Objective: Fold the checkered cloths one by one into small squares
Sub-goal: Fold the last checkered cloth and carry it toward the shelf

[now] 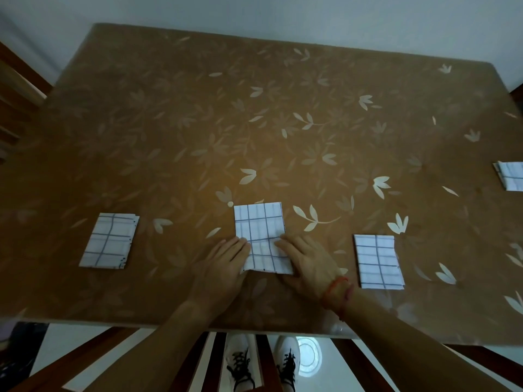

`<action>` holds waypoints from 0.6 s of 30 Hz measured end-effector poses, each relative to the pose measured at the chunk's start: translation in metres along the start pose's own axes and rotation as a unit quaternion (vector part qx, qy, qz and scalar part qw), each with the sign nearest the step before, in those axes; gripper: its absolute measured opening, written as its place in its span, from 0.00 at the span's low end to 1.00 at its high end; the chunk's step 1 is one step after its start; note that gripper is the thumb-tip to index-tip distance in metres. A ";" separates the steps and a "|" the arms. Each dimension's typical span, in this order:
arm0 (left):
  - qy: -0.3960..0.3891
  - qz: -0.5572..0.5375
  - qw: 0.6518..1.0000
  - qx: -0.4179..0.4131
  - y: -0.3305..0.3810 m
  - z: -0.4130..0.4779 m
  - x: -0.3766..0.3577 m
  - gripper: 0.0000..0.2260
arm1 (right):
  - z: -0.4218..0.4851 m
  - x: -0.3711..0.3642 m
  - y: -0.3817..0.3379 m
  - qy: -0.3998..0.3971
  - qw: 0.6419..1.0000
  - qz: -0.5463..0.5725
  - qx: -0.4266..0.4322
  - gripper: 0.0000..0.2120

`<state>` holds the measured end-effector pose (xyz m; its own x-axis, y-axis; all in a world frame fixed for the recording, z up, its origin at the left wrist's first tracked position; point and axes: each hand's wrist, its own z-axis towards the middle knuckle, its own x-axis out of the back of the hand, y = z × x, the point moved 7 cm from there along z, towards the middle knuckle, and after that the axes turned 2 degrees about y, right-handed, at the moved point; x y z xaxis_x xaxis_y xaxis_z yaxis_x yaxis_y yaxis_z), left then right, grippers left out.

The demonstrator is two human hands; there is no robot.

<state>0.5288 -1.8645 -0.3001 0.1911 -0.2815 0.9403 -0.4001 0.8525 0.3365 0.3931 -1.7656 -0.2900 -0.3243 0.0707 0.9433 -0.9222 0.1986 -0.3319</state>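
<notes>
Four checkered cloths lie on the table (pixel 254 108): the middle cloth (pixel 259 222), lower centre, is pressed by the left grip (pixel 226 261) and right grip (pixel 305 261), both spread flat, with a left cloth (pixel 109 240), a right cloth (pixel 377 260) and, far right, a seemingly folded edge cloth (pixel 510 179).

Four white cloths with thin blue checks are lying folded flat on the surface. The left cloth (pixel 109 240) and right cloth (pixel 377 260) are flanking the longer middle cloth (pixel 260 224). A fourth cloth (pixel 510 179) is showing partly at the right edge.
</notes>
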 end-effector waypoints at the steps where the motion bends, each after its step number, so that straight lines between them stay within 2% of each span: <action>1: -0.004 0.000 1.000 0.001 0.000 -0.001 0.000 0.23 | 0.002 0.000 -0.003 -0.006 1.000 0.004 0.005 0.26; 4: -0.004 0.001 1.000 0.001 0.000 -0.002 0.001 0.22 | 0.004 -0.006 0.000 0.006 1.000 0.021 0.013 0.22; 8: -0.003 -0.029 0.999 0.019 -0.007 -0.003 -0.004 0.20 | 0.007 -0.004 0.009 0.025 0.998 0.054 -0.022 0.18; 14: 0.069 -0.073 0.994 0.042 -0.019 0.002 -0.001 0.16 | 0.014 -0.002 0.019 0.062 0.991 0.100 -0.065 0.13; 18: 0.091 -0.104 0.985 0.099 -0.029 0.010 0.001 0.15 | 0.017 -0.001 0.026 0.084 0.979 0.131 -0.128 0.10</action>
<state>0.5316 -1.8940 -0.3080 0.4378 -0.3430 0.8311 -0.4981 0.6770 0.5418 0.3654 -1.7770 -0.2999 -0.4833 0.3085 0.8193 -0.7221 0.3886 -0.5723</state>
